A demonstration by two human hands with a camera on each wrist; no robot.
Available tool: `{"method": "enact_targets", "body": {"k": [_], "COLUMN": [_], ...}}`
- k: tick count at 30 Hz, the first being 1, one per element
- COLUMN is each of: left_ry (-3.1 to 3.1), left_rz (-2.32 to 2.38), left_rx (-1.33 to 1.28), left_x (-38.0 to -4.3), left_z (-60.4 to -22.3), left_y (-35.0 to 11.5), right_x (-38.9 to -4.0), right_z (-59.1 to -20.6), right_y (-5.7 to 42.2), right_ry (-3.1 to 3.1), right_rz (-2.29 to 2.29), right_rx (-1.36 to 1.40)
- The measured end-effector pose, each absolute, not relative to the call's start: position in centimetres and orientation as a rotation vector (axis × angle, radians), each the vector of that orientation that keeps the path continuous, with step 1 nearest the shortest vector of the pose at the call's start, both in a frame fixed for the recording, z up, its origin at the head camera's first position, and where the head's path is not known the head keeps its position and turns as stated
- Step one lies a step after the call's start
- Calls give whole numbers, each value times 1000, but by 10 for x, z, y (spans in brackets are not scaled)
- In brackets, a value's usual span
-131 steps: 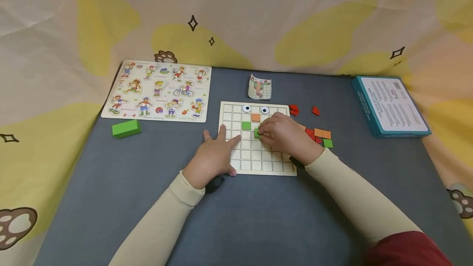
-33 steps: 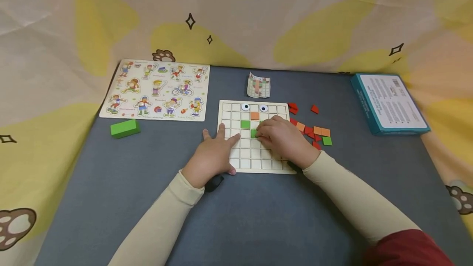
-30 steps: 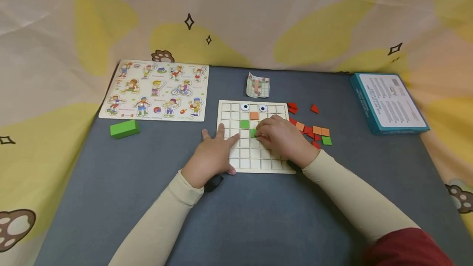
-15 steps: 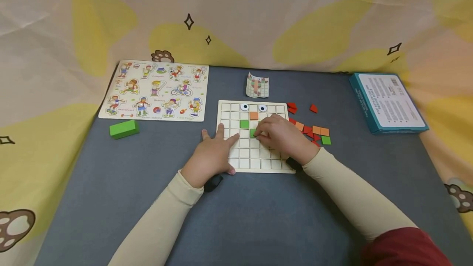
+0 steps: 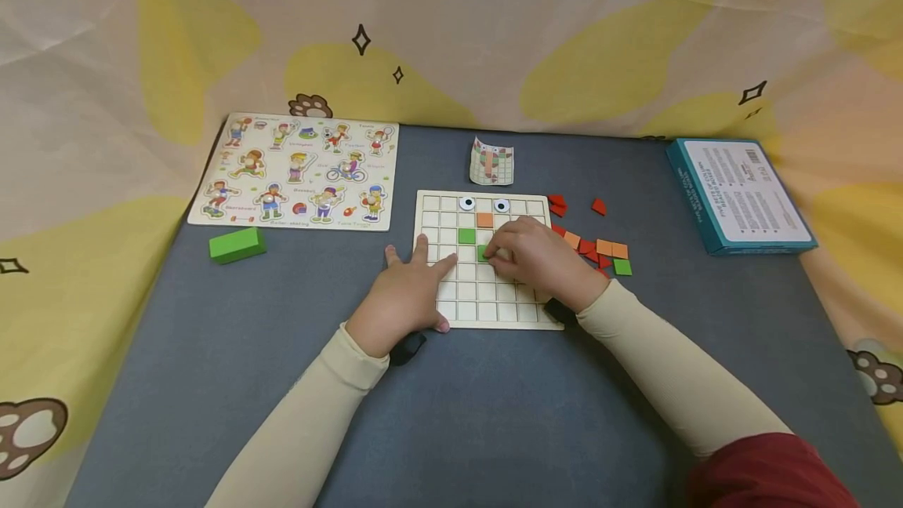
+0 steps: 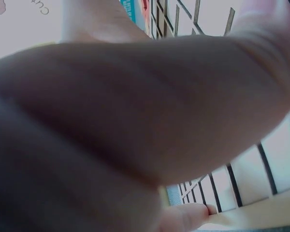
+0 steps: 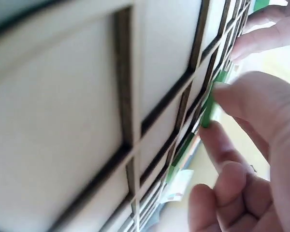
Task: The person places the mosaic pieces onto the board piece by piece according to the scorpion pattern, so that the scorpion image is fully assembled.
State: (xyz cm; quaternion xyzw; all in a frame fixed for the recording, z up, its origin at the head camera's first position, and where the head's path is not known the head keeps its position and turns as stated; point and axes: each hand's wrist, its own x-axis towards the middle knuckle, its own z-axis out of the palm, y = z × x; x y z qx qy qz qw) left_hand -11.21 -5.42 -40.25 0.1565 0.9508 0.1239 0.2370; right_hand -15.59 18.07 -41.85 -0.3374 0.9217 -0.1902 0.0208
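Note:
A white gridded board (image 5: 467, 310) lies on the dark table. My left hand (image 5: 402, 296) rests on its left edge with fingers spread; it fills most of the left wrist view as a dark, blurred hand (image 6: 150, 106). Thumb and index finger of my right hand (image 5: 539, 261) pinch a green square tile (image 5: 483, 254) over the middle of the grid. In the right wrist view this green tile (image 7: 209, 110) stands tilted at the grid lines. Another green tile (image 5: 466, 236), an orange tile (image 5: 484, 219) and two eye discs (image 5: 502, 205) sit in cells above.
Loose red, orange and green tiles (image 5: 612, 250) lie right of the board. A small pattern card (image 5: 491, 162) stands behind it. Left is a picture puzzle board (image 5: 302, 171) with a green block (image 5: 237, 245) before it. A teal box (image 5: 748, 194) lies far right.
The head view has shifted slightly. Both hands stay in nearly the same places on the board, the right still pinching the green tile at the same cell.

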Motion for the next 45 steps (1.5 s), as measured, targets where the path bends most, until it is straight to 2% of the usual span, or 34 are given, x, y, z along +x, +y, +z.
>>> {"method": "enact_targets", "body": {"k": [9,14,21,30,41,45], "left_ry": [2589,2591,2592,2603,2601,2605], "left_rz": [346,340,328,342,356,367], "left_rx": [435,433,433,432,426,427], "left_x": [-113,-113,-113,-113,-111,-111], "left_z": [-401,-402,-404,-404,-402,-401], "left_y": [-52,-52,-51,-54,-54,-53], "right_x": [-180,-190,-197,-194,-181,-169], "right_z": [-392,-395,-409,-413,-397,-401], "right_y": [219,232,234,230,269,287], "right_ry": [2972,2932,2861,2872,2915,2925], "right_rz": [-640,-566,-570,-478,-487,-465], "right_rx": [-798,-680,-783,-874,-493,-471]}}
